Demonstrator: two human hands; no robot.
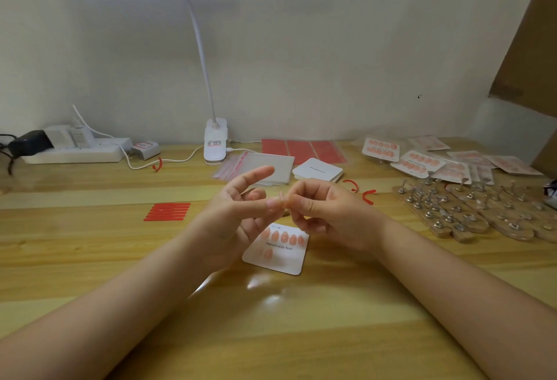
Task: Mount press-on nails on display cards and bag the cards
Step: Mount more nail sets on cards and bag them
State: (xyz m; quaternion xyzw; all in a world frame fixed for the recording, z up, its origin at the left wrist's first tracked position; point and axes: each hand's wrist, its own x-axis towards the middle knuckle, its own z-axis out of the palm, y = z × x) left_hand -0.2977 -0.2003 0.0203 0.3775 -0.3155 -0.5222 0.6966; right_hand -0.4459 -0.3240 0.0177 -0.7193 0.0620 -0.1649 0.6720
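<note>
Pale wooden bench (90,259) fills my view, both forearms reaching in from the near edge. Just beyond them a white square display card (277,256) lies flat, salmon-pink press-on nails (284,237) already in its top row. Above it my left hand (238,214) is raised, index finger extended, thumb and middle finger pinching a small pale nail (278,200). My right hand (325,211), fingers curled, pinches the same piece. Farther back sit clear bags (256,165), blank cards (318,170) and bagged cards (422,161).
</note>
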